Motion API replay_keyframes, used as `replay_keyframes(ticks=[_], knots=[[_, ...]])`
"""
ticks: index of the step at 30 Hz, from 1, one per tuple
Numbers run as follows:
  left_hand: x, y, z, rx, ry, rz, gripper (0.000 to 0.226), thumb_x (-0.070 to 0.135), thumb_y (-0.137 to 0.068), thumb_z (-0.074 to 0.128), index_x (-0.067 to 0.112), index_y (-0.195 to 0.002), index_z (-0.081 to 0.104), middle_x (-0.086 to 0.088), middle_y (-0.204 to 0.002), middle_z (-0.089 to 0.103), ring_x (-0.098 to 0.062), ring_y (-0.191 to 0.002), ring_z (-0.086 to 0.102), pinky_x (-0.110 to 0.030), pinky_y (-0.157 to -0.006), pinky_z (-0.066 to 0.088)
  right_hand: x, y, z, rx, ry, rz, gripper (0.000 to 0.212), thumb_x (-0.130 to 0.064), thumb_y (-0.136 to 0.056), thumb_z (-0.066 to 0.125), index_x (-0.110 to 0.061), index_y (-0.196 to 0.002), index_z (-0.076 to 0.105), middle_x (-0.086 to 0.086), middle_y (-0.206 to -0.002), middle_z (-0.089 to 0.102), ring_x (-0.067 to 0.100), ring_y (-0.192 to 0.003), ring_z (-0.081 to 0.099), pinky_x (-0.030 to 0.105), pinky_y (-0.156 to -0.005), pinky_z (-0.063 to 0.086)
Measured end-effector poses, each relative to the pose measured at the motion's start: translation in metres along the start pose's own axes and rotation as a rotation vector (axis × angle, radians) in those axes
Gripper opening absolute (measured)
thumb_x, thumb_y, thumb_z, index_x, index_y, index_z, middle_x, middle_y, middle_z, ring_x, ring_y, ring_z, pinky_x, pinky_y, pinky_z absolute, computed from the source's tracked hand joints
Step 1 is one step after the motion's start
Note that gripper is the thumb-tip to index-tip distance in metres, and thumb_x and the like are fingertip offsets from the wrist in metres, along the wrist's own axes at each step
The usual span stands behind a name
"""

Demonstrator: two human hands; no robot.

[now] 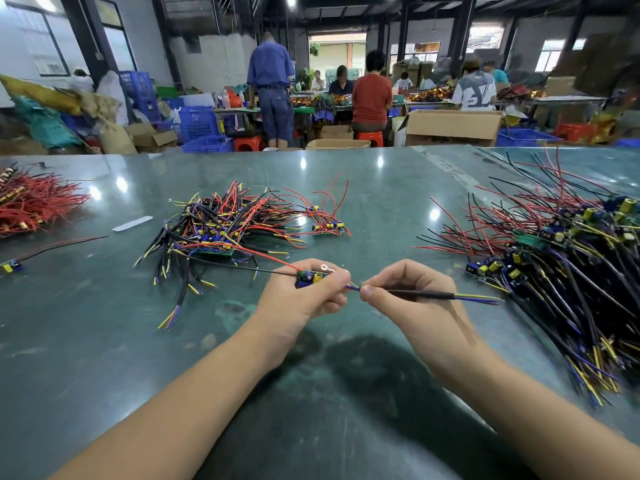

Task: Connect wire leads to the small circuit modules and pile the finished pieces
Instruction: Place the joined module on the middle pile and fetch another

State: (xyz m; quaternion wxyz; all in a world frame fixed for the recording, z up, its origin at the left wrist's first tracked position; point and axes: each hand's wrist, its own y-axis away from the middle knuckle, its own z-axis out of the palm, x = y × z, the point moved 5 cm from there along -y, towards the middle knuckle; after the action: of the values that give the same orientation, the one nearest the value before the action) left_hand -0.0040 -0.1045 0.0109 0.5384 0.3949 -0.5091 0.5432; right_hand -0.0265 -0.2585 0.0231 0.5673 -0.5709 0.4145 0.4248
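My left hand (304, 296) grips a small green circuit module (309, 277) with blue and yellow parts; a red and a black lead trail from it to the left. My right hand (412, 292) pinches a black-sleeved wire lead (422, 293) whose blue and yellow ends stick out on both sides. The lead's left tip meets my left fingers beside the module. A pile of wired modules (221, 226) lies on the table beyond my left hand. A large heap of modules and leads (561, 258) lies to the right.
The green table (207, 358) holds a bundle of red wires (31, 206) at far left, a stray module (10, 266) at the left edge and a white strip (132, 223). Several people work at tables far behind, among boxes and blue crates.
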Motion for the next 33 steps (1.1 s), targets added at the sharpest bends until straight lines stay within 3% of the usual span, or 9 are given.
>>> replay_keyframes(ticks=[4,7,11,14,17,20,24,30,33], knots=[[0.001,0.0,-0.001,-0.013,0.171,-0.062,0.005,0.009,-0.078,0.065,0.007,-0.082,0.067,-0.006,-0.064,0.069,-0.009,-0.054,0.064,-0.018,-0.053,0.052,0.001,0.0,0.0,-0.003,-0.111,0.045,0.012,0.0,-0.072,0.075,-0.009,-0.071,0.067,0.005,-0.074,0.073,0.007,-0.066,0.064,0.014,-0.062,0.048],[0.005,0.001,0.002,-0.069,0.275,-0.084,0.009,0.011,-0.069,0.066,0.009,-0.075,0.073,-0.007,-0.065,0.07,-0.009,-0.055,0.066,-0.016,-0.053,0.052,0.002,-0.002,0.002,-0.05,-0.414,0.117,0.008,-0.005,-0.063,0.072,-0.009,-0.068,0.068,0.01,-0.079,0.073,0.016,-0.074,0.068,0.02,-0.07,0.054],[0.011,0.0,0.004,-0.108,0.364,-0.05,0.015,0.006,-0.069,0.063,0.012,-0.071,0.076,-0.005,-0.067,0.071,-0.008,-0.058,0.068,-0.015,-0.057,0.053,-0.001,-0.005,0.004,-0.113,-0.758,0.205,0.016,-0.006,-0.07,0.062,-0.018,-0.065,0.071,0.015,-0.086,0.074,0.024,-0.08,0.072,0.025,-0.067,0.056],[0.012,0.0,-0.001,-0.058,0.381,-0.043,0.015,0.004,-0.067,0.063,0.011,-0.068,0.076,-0.006,-0.067,0.071,-0.009,-0.059,0.068,-0.015,-0.057,0.054,0.003,-0.008,0.001,-0.049,-0.737,0.267,0.015,-0.017,-0.081,0.058,-0.013,-0.074,0.072,0.015,-0.091,0.073,0.024,-0.083,0.072,0.024,-0.064,0.057],[0.011,0.001,-0.003,-0.035,0.367,-0.045,0.013,0.004,-0.065,0.064,0.01,-0.067,0.076,-0.008,-0.068,0.071,-0.01,-0.059,0.068,-0.015,-0.057,0.054,0.011,-0.011,-0.007,0.053,-0.708,0.334,0.034,-0.027,-0.097,0.043,-0.008,-0.082,0.067,0.013,-0.085,0.074,0.017,-0.073,0.072,0.021,-0.06,0.056],[0.011,0.001,-0.002,-0.034,0.349,-0.059,0.013,0.004,-0.065,0.064,0.009,-0.069,0.076,-0.008,-0.068,0.071,-0.011,-0.06,0.068,-0.016,-0.057,0.054,0.014,-0.014,-0.018,0.155,-0.754,0.36,0.053,-0.027,-0.101,0.037,-0.008,-0.068,0.074,0.01,-0.073,0.071,0.013,-0.054,0.064,0.019,-0.053,0.054],[0.009,0.0,-0.006,-0.003,0.355,-0.089,0.013,0.004,-0.066,0.064,0.008,-0.069,0.076,-0.008,-0.068,0.071,-0.012,-0.06,0.069,-0.017,-0.056,0.055,0.012,-0.015,-0.022,0.161,-0.762,0.333,0.056,-0.022,-0.1,0.037,-0.007,-0.061,0.074,0.014,-0.074,0.071,0.01,-0.042,0.049,0.014,-0.044,0.044],[0.006,-0.003,-0.01,0.034,0.384,-0.12,0.015,0.011,-0.071,0.063,0.007,-0.071,0.077,-0.009,-0.07,0.071,-0.013,-0.062,0.069,-0.018,-0.056,0.055,0.01,-0.017,-0.028,0.135,-0.792,0.311,0.062,-0.028,-0.101,0.031,-0.005,-0.064,0.075,0.018,-0.082,0.073,0.012,-0.052,0.062,0.017,-0.052,0.053],[0.005,-0.003,-0.013,0.06,0.362,-0.119,0.02,0.003,-0.081,0.059,0.007,-0.071,0.077,-0.01,-0.072,0.072,-0.013,-0.062,0.069,-0.018,-0.057,0.055,0.009,-0.018,-0.03,0.152,-0.756,0.315,0.056,-0.026,-0.1,0.034,-0.004,-0.068,0.074,0.018,-0.083,0.073,0.013,-0.058,0.067,0.017,-0.054,0.054]])
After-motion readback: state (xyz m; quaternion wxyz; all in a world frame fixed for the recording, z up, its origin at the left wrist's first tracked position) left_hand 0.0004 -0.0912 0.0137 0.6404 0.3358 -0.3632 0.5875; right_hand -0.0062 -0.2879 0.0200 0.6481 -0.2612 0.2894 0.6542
